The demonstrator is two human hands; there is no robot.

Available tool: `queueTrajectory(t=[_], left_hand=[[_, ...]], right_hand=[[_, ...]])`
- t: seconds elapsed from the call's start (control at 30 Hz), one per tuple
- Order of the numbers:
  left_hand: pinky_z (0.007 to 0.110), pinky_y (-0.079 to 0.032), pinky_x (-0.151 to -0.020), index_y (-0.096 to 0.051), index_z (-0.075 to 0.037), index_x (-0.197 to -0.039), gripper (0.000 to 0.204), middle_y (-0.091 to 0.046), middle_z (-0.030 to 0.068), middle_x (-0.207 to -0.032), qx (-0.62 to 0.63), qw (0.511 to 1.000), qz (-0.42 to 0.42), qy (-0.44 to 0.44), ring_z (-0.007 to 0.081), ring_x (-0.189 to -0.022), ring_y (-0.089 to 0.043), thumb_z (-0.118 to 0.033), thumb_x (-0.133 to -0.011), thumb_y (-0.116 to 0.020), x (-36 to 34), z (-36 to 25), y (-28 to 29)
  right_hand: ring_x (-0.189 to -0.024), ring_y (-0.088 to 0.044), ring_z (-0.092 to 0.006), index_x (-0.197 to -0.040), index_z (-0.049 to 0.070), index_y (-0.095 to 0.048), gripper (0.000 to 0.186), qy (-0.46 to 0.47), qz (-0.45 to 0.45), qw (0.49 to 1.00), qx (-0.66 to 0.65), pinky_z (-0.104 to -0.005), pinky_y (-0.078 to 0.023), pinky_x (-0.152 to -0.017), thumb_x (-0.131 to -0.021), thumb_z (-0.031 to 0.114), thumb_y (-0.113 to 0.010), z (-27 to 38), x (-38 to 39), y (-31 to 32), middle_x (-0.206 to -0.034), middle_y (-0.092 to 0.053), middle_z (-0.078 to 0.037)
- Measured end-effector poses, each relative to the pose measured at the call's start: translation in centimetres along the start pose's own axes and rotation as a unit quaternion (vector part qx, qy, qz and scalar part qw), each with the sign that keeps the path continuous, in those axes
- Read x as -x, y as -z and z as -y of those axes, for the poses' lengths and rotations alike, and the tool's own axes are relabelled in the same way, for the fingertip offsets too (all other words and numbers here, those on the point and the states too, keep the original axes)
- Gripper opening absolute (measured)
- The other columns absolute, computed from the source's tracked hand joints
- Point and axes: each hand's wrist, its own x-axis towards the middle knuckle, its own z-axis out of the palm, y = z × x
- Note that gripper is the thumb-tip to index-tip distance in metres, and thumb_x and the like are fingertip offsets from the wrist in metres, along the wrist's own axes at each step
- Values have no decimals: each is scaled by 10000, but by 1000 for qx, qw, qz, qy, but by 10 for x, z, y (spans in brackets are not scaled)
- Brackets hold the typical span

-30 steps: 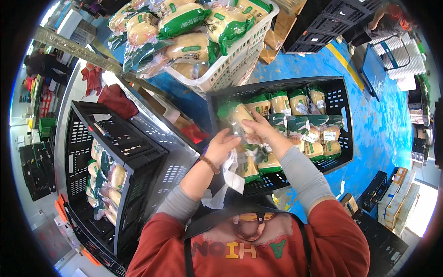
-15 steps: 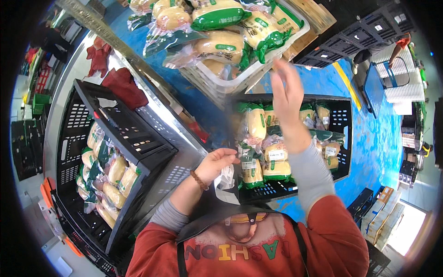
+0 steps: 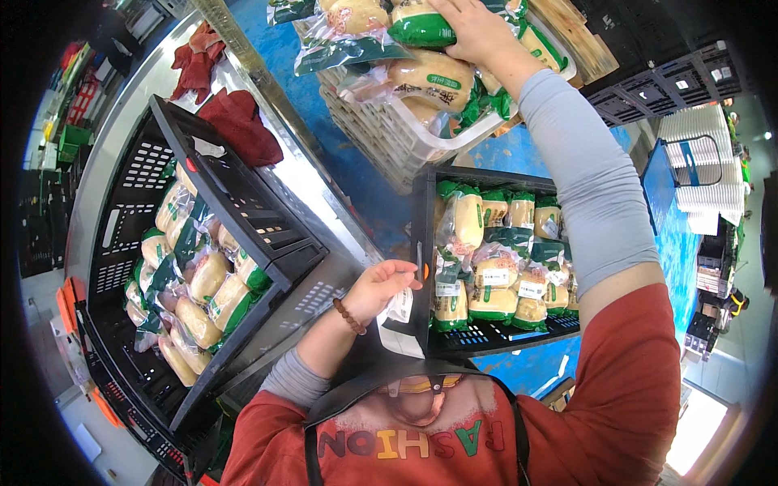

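Observation:
My right hand [image 3: 474, 31] reaches far out and grips a green-ended plastic package [image 3: 421, 24] of pale, rounded food, on the heap in a white plastic crate [image 3: 389, 144]. More such packages [image 3: 433, 79] lie around it. My left hand [image 3: 382, 293] is closed in a pinch beside the near black crate's left rim. White printed labels [image 3: 399, 306] show under its fingers and seem to be held there. In that black crate [image 3: 502, 344] stand rows of similar packages [image 3: 468, 220]; several in the nearer row bear white labels.
At left, another black crate [image 3: 231, 198] stands tilted on a metal table [image 3: 279, 134], with packages [image 3: 209, 277] inside. Dark red cloths [image 3: 241, 130] lie behind it. Stacked black crates [image 3: 673, 85] and a blue trolley [image 3: 660, 174] are at right, on a blue floor.
My right hand has moved up and away, from above the white crate's near corner onto a package. The view has shifted slightly. My left hand keeps its pinch.

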Motion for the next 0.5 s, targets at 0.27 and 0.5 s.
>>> queueTrajectory(t=[0.27, 0.5], left_hand=[[248, -508, -664, -534, -42, -1122, 245, -641, 121, -960, 4, 999, -33, -12, 132, -765, -623, -137, -896, -533, -9, 6, 2], [243, -514, -622, -551, -53, -1112, 231, -655, 117, -927, -15, 999, -24, 30, 130, -727, -626, -144, -900, -538, -32, -6, -22]], right_hand=[[-1081, -490, -357, -1274, 62, -405, 787, -8, -166, 977, -132, -397, -407, -931, -574, 239, -718, -15, 4, 10, -1192, -496, -204], [-892, -571, -191, -1195, 5, -483, 536, -138, -200, 783, -573, -303, -459, -809, -738, 177, -703, -56, 60, 35, -1056, -593, -108]])
